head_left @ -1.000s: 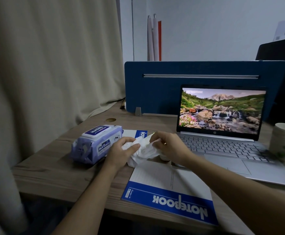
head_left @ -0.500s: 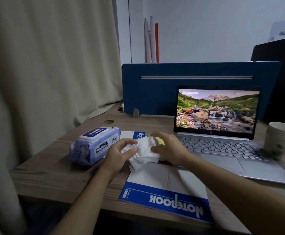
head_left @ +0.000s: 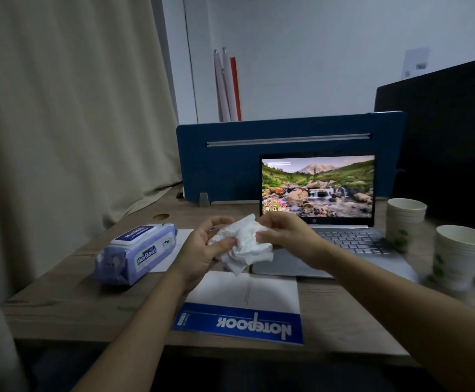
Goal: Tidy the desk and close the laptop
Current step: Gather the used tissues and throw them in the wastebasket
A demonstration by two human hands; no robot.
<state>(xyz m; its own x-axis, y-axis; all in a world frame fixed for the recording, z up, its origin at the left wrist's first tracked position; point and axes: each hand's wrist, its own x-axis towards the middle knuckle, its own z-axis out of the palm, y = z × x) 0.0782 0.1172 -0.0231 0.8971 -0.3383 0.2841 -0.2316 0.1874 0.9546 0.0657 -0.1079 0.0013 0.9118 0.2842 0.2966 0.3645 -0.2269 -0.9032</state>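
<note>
Laptop point(head_left: 319, 210): open, screen lit with a mountain and waterfall picture, keyboard facing the person; stands on the wooden worktop point(head_left: 61, 295) and serves as landmark for all entries below.

Tissue point(head_left: 244, 244): white, crumpled; held above the worktop just in front of the laptop's left front corner, over the far end of the notebook.

Left hand point(head_left: 202, 247): left of the laptop's front edge; thumb and fingers pinched on the tissue's left side.

Right hand point(head_left: 284, 233): in front of the laptop's keyboard, partly covering its left part; fingers closed on the tissue's right side.

Notebook point(head_left: 244, 309): white cover with a blue band printed "NOTEBOOK", lettering upside down from the wearer's side; flat on the worktop in front of the laptop, near the front edge of the worktop.

Wet-wipe pack point(head_left: 135, 253): purple, closed flip lid on top; well left of the laptop, lying on a white sheet point(head_left: 174, 250).

Paper cups, stack one point(head_left: 404, 222): just right of the laptop's keyboard.

Paper cups, stack two point(head_left: 459, 256): right of the laptop, nearer the person than stack one; blurred.

Blue partition point(head_left: 230, 165): upright directly behind the laptop.

Curtain point(head_left: 61, 123): beige, hanging far left of the laptop.
</note>
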